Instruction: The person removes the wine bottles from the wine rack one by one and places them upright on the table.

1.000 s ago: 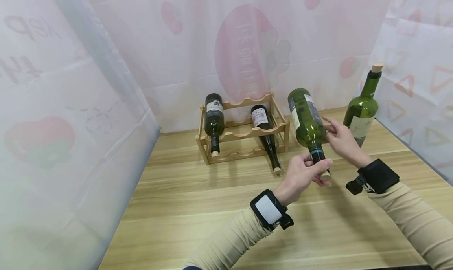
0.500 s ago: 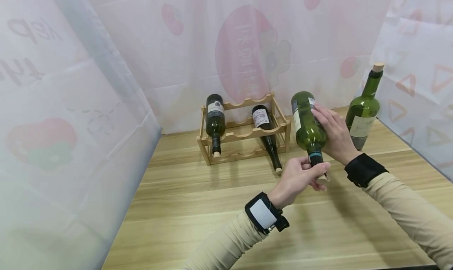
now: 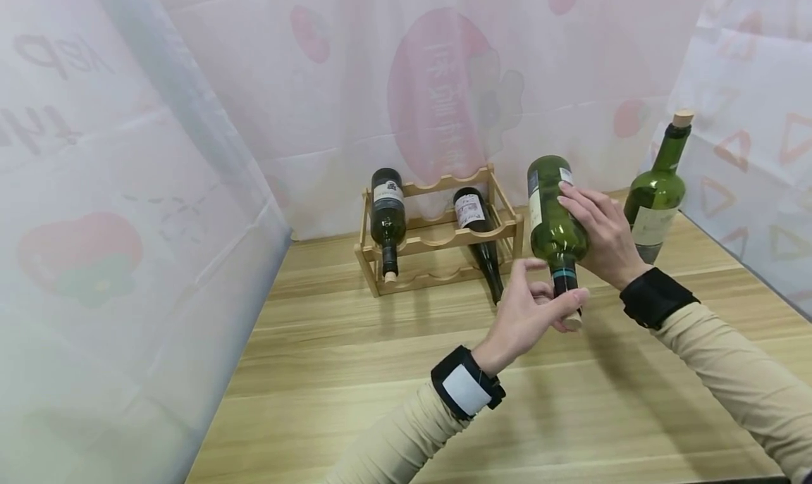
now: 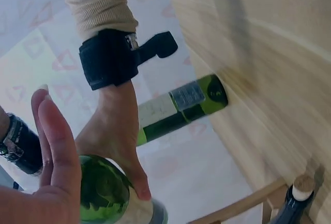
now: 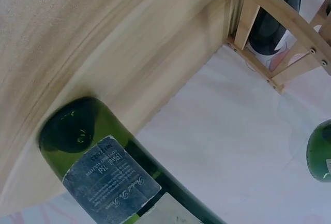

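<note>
A green wine bottle [image 3: 553,234] is tilted neck-down in the air above the table, right of the wooden rack. My right hand [image 3: 607,239] grips its body from the right, the thumb hidden in the head view. Around the dark neck, my left hand [image 3: 521,315] keeps its thumb in front and lower fingers behind, near the cork; its index finger is raised off the glass. The left wrist view shows the bottle's shoulder [image 4: 103,195] between both hands. Another corked green wine bottle [image 3: 655,220] stands upright behind my right wrist; its base [image 5: 83,131] fills much of the right wrist view.
The two-tier wooden wine rack [image 3: 415,246] stands against the back curtain. A dark bottle [image 3: 388,220] lies on its upper tier at left, and a slimmer dark bottle [image 3: 472,213] lies lower at right, neck jutting forward. Printed curtains [image 3: 304,139] enclose the table [image 3: 355,371].
My right hand has moved from beside the bottle's lower side up onto its body. The bottle has turned steeper, neck more downward. My left index finger has lifted from the neck.
</note>
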Demonstrator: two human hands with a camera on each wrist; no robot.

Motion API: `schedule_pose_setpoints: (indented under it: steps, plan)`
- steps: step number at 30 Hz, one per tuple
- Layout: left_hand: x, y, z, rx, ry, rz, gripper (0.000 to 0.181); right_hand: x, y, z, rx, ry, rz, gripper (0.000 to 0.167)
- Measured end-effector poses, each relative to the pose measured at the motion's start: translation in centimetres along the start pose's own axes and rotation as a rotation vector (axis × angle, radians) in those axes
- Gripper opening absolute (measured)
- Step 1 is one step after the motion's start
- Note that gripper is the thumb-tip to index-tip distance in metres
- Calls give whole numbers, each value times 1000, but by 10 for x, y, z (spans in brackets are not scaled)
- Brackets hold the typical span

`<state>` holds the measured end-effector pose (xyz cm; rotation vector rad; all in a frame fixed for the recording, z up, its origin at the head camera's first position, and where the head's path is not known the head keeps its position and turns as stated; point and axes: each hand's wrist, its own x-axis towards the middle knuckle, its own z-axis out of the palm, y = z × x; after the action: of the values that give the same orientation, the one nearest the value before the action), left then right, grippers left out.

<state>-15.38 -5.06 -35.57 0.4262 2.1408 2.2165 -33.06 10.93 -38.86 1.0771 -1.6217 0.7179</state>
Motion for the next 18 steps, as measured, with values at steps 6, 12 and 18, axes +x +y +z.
schedule_pose_setpoints:
  steps: [6,12,18]
  plan:
    - [3,1,-11,292,-84,250,34,5,-4,-3,-12,-17,5,66]
    - [6,5,-24,347,-186,269,53,8,-7,-6,-10,-38,10,70]
    - [8,3,-28,557,-137,422,60,9,-9,-7,6,-35,23,76]
